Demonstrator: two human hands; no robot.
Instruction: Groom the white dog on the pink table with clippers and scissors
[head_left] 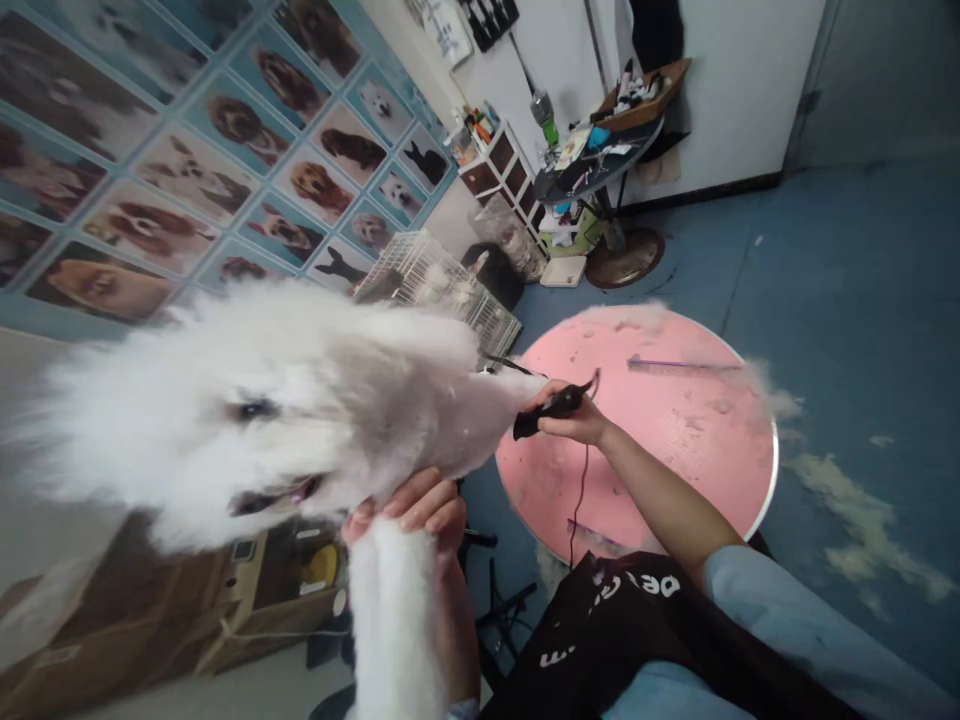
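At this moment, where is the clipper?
In the head view, the clipper is right of centre, in the right hand, close beside the dog and in front of the pink table.

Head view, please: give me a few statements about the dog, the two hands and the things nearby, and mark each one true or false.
1. The right hand holds black clippers. True.
2. The dog's head is at the right edge of the view. False: it is on the left.
3. The left hand touches the white dog. True.
4. A comb lies on the round pink table. True.
5. No fur shows on the ground. False: pale clumps of fur lie on the blue floor.
6. The person's front is covered in plain white. False: a black apron with white lettering is there.
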